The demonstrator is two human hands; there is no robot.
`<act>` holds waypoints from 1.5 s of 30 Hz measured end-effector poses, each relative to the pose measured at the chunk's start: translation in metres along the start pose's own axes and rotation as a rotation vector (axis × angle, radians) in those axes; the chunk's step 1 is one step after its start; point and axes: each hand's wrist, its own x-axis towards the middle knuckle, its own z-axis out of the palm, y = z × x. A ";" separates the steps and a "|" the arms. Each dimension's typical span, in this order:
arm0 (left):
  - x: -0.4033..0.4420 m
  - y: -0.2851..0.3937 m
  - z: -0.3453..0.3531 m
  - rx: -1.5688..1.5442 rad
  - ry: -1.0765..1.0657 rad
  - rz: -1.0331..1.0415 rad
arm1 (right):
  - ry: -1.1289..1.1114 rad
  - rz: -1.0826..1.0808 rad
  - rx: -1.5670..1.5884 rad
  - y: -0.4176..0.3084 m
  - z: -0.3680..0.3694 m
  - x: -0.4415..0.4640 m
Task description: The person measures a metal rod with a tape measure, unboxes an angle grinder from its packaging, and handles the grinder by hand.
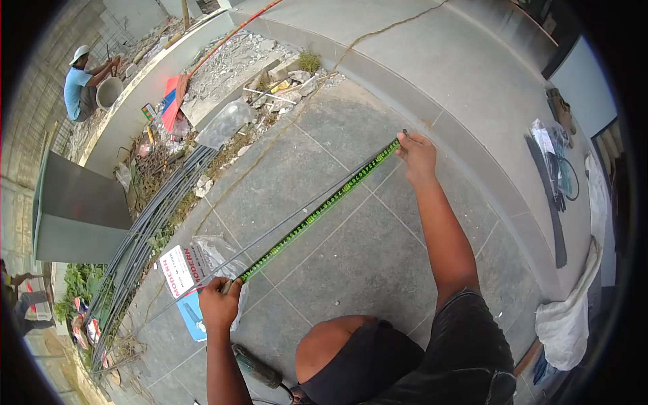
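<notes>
A green tape measure blade (320,210) with black markings is stretched diagonally over the grey tiles. My right hand (417,156) pinches its upper end together with the end of a thin metal rod (297,212). Lower left, my left hand (219,305) is closed around the tape's other end and the rod, which runs on past it. The rod lies close alongside the tape. Beneath and beside my left hand is a printed white and blue box (191,317), partly under clear plastic.
A corded power tool (256,366) lies by my knee. Many metal rods (145,236) are bundled at the left near a grey metal sheet (84,209). Rubble (236,57) fills a bed behind. A person in a white hat (79,84) crouches at upper left. White sacking (570,304) lies right.
</notes>
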 end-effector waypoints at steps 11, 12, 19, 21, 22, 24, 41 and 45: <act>0.012 -0.006 0.011 -0.024 -0.024 -0.115 | 0.010 0.001 0.005 0.017 0.004 0.003; 0.013 -0.007 0.010 -0.025 -0.051 -0.119 | 0.016 0.010 -0.002 0.017 0.006 0.002; 0.023 -0.018 0.009 -0.018 -0.191 -0.169 | -0.051 0.073 -0.002 0.025 0.002 0.009; 0.025 -0.027 0.002 -0.006 -0.226 -0.161 | -0.105 0.111 -0.015 0.041 -0.013 0.035; 0.024 -0.031 -0.001 0.023 -0.195 -0.157 | -0.104 0.109 -0.032 0.048 -0.016 0.043; 0.025 -0.044 -0.011 0.012 -0.197 -0.189 | -0.109 0.151 -0.036 0.041 -0.011 0.034; 0.067 -0.135 -0.045 0.150 -0.143 -0.386 | -0.177 0.194 0.040 0.055 -0.028 0.091; 0.065 -0.132 -0.048 0.164 -0.120 -0.381 | -0.191 0.192 0.048 0.054 -0.031 0.094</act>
